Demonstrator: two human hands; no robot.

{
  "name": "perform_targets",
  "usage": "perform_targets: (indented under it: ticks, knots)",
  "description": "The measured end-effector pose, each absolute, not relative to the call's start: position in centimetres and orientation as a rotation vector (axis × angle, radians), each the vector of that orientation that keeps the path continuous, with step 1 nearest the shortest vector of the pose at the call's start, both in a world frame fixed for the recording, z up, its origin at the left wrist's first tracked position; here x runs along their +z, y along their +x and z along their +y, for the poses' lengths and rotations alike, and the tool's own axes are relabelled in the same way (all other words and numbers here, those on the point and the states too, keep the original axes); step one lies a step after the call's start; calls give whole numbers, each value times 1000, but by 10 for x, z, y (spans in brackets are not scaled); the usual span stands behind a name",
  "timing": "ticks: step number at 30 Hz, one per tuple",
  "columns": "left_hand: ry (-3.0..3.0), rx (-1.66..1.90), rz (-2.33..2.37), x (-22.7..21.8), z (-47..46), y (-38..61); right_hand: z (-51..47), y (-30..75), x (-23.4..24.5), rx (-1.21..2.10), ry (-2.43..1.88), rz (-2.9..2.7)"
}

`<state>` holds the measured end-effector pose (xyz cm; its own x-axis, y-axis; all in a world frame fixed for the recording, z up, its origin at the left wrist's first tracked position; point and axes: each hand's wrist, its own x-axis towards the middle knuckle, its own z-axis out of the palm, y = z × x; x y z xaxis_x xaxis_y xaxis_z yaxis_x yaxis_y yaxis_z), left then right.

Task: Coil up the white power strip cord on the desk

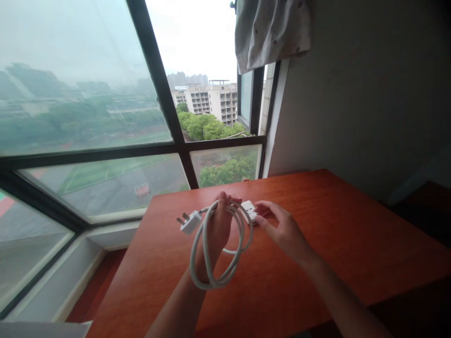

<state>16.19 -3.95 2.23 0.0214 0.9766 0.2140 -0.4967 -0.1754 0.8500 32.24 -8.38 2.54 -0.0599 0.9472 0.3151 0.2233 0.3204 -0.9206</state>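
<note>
A white power cable (211, 263) is coiled in several loops around my left hand (221, 220), which is raised above the red-brown wooden table (352, 244) with its fingers closed on the coil. The cable's white plug (189, 221) sticks out to the left of that hand, prongs pointing left. The white socket block (249, 210) at the cable's other end lies just right of my left hand. My right hand (282, 227) rests beside it, fingers stretched toward the block and touching or nearly touching its edge.
A large window with dark frames (165, 150) runs along the far side and left of the table, with a pale sill (116, 216) below it. A grey wall (352, 103) stands at the right. A curtain (271, 33) is bunched above.
</note>
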Motion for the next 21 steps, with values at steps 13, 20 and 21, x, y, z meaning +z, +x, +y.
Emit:
perform_targets:
  ticks: [13,20,21]
  knots:
    - [818,1523,477,6,-32,146,-76,269,-2,1787,-599,-926]
    - [1360,897,778,-27,-34,106,-73,300,41,1695,-546,-1046]
    - [1357,856,827,-29,-32,99,-73,305,46,1671,-553,-1061]
